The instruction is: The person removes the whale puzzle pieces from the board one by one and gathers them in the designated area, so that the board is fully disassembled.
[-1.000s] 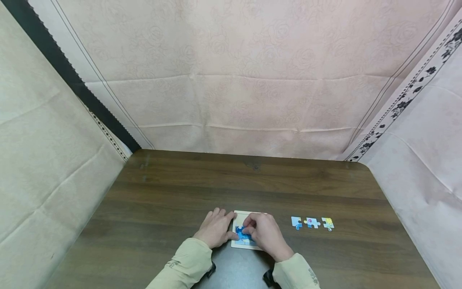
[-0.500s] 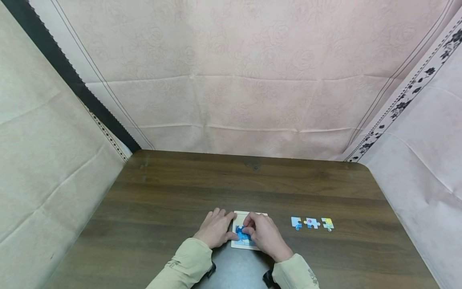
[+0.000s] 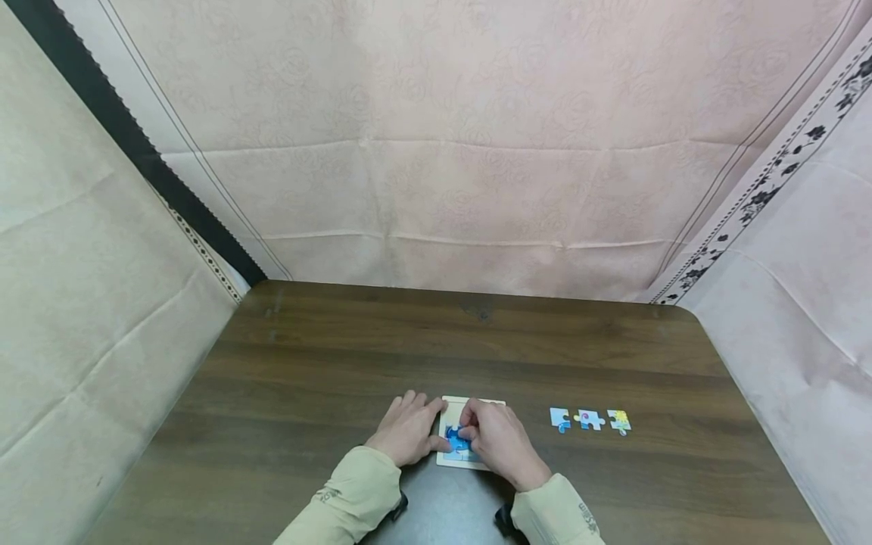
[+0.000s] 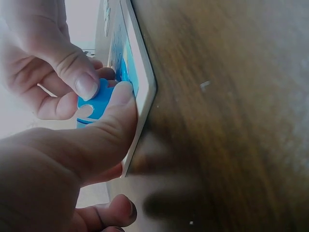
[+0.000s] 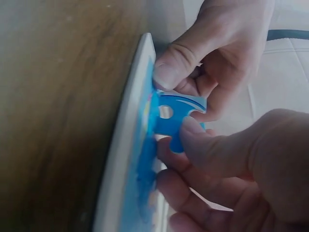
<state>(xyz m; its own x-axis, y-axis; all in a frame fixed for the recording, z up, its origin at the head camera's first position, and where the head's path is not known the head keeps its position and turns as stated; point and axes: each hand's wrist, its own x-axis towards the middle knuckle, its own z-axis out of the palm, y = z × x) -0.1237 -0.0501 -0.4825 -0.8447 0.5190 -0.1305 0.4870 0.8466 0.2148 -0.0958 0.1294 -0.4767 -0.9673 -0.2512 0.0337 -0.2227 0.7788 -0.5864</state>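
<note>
A small jigsaw tray [image 3: 462, 464] with a pale rim lies on the table, blue picture pieces in its lower part. Between the thumb and fingers of my right hand [image 3: 500, 445] a blue puzzle piece [image 5: 170, 126] is pinched. The piece stands tilted up from the tray face, one edge against it, in the right wrist view. My left hand [image 3: 406, 433] rests at the tray's left side, fingers extended. Its thumb [image 4: 116, 121] lies on the rim beside the pinched puzzle piece. Part of the tray is hidden under the right hand.
To the right of the tray, three loose puzzle pieces lie in a row: a blue one [image 3: 559, 418], a light blue one [image 3: 589, 420] and a yellow-and-blue one [image 3: 618, 421]. The brown wooden table [image 3: 327, 363] is bordered by pale cloth hangings [image 3: 470, 189].
The right hand has shifted very slightly over the tray, still pinching the puzzle piece. The left hand and the loose pieces stay in place.
</note>
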